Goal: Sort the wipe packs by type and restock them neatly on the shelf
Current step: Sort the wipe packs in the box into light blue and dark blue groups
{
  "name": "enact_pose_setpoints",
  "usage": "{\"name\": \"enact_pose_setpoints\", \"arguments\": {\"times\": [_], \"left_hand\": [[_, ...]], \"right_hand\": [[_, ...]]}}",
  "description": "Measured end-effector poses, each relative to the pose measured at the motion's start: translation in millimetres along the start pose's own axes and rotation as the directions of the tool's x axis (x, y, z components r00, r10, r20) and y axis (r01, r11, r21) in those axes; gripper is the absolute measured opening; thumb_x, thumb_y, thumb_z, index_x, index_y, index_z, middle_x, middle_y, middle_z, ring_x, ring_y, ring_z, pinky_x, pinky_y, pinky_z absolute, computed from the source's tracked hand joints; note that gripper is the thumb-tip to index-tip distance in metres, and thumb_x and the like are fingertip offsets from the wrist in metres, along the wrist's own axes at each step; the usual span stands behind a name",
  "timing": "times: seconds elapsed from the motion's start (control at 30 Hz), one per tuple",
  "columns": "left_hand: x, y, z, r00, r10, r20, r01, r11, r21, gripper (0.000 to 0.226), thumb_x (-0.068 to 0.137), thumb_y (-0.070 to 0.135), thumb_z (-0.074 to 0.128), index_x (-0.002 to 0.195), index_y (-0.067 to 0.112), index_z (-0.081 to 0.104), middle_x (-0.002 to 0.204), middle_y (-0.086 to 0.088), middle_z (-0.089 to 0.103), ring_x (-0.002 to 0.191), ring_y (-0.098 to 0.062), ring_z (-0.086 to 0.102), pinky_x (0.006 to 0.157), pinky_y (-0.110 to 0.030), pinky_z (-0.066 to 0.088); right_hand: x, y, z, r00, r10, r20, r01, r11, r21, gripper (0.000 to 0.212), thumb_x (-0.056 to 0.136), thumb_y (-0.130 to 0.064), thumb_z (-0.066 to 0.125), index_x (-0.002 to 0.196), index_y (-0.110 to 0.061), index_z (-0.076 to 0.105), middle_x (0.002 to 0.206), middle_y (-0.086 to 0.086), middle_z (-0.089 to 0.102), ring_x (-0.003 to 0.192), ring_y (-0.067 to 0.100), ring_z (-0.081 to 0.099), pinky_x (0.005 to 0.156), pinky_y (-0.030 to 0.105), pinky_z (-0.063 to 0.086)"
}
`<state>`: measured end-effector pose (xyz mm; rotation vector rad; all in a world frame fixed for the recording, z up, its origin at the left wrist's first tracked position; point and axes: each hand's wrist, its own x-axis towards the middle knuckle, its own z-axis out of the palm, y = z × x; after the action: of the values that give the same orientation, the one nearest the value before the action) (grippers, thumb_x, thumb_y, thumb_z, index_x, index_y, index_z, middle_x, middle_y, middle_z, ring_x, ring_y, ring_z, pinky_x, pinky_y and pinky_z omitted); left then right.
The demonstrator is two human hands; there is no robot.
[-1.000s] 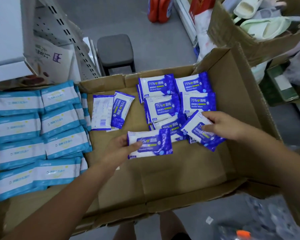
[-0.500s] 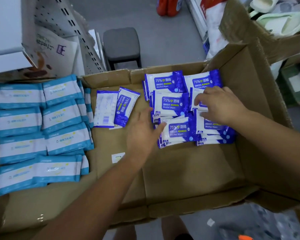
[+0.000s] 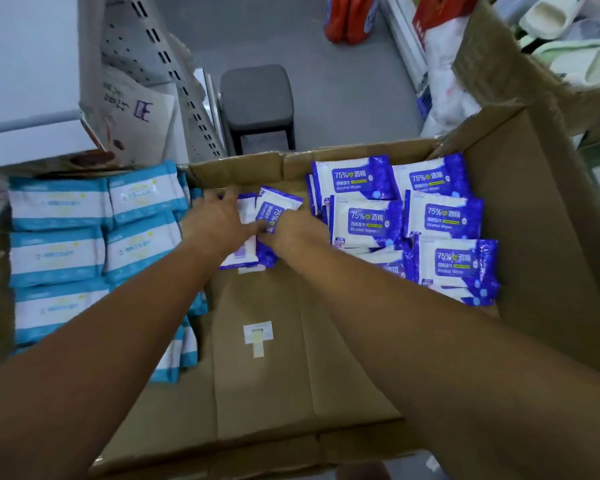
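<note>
Head view — left hand point(image 3: 219, 216) flat, right hand point(image 3: 293, 233) — grip unclear — on loose packs point(image 3: 278, 205) between teal packs point(image 3: 59, 206) and blue stacks point(image 3: 440, 216).

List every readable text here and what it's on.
"75% 酒精": dark blue packs
"Alcohol Wipes": same packs
"75%": tilted pack that the right hand grips
Light blue packs: print too blurred to read
White bag: purple mark unreadable

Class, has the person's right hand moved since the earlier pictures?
Yes. The right hand has gone left, off the dark blue stack onto the two loose packs mid-box.
</note>
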<state>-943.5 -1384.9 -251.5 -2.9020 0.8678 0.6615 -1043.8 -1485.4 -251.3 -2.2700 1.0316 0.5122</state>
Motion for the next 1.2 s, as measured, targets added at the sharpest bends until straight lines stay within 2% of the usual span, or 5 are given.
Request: {"name": "enact_pose_setpoints", "arguments": {"times": [0.27, 0.5, 0.73, 1.03, 1.2], "left_hand": [[-14, -5, -27, 0.991, 0.135, -0.008, -0.13, 0.932, -0.338, 0.065, 0.083, 0.023, 0.071, 0.14, 0.03, 0.041, 0.116, -0.01, 0.065, 0.099, -0.027, 0.063, 0.081, -0.037, 0.053], [-32, -19, -49, 0.958, -0.018, 0.287, 0.255, 0.513, -0.82, 0.01, 0.094, 0.013, 0.061, 0.103, 0.012, 0.065, 0.094, -0.014, 0.074, 0.079, -0.023, 0.072, 0.067, -0.033, 0.06], [-39, -12, -33, 0.921, -0.05, 0.387, 0.351, 0.541, -0.764, 0.027, 0.087, 0.031, 0.069, 0.099, 0.007, 0.067, 0.089, -0.011, 0.077, 0.077, -0.023, 0.076, 0.075, -0.037, 0.06], [-55, -14, 2, 0.982, 0.166, 0.089, -0.058, 0.717, -0.695, 0.077, 0.076, 0.005, 0.084, 0.138, 0.031, 0.047, 0.113, -0.003, 0.065, 0.099, -0.008, 0.065, 0.078, -0.028, 0.057], [-62, -2, 11, 0.998, -0.045, 0.043, 0.061, 0.789, -0.612, 0.091, 0.078, 0.046, 0.081, 0.151, 0.024, 0.032, 0.125, -0.008, 0.061, 0.111, -0.026, 0.061, 0.092, -0.036, 0.048]], "right_hand": [[-15, -4, -6, 0.996, -0.015, -0.085, 0.034, 0.972, 0.233, 0.032, 0.086, -0.027, 0.071, 0.11, -0.013, 0.055, 0.11, 0.011, 0.063, 0.101, 0.032, 0.063, 0.077, 0.037, 0.053], [-43, 39, -68, 0.996, -0.062, -0.058, 0.078, 0.938, 0.337, 0.034, 0.085, -0.021, 0.075, 0.114, -0.019, 0.057, 0.122, 0.003, 0.06, 0.107, 0.02, 0.061, 0.083, 0.037, 0.056], [-67, 87, -111, 0.997, -0.054, -0.051, 0.072, 0.863, 0.5, 0.036, 0.084, -0.018, 0.078, 0.113, -0.023, 0.058, 0.118, -0.002, 0.057, 0.1, 0.014, 0.062, 0.064, 0.028, 0.056], [-83, 147, -139, 0.998, -0.057, -0.002, 0.047, 0.814, 0.579, 0.025, 0.084, -0.015, 0.077, 0.101, -0.029, 0.064, 0.121, 0.003, 0.063, 0.094, 0.018, 0.069, 0.064, 0.031, 0.057], [-94, 179, -150, 0.999, 0.01, -0.038, 0.013, 0.818, 0.576, 0.026, 0.082, -0.01, 0.078, 0.09, -0.029, 0.063, 0.117, 0.001, 0.066, 0.087, 0.02, 0.069, 0.067, 0.038, 0.057]]}}
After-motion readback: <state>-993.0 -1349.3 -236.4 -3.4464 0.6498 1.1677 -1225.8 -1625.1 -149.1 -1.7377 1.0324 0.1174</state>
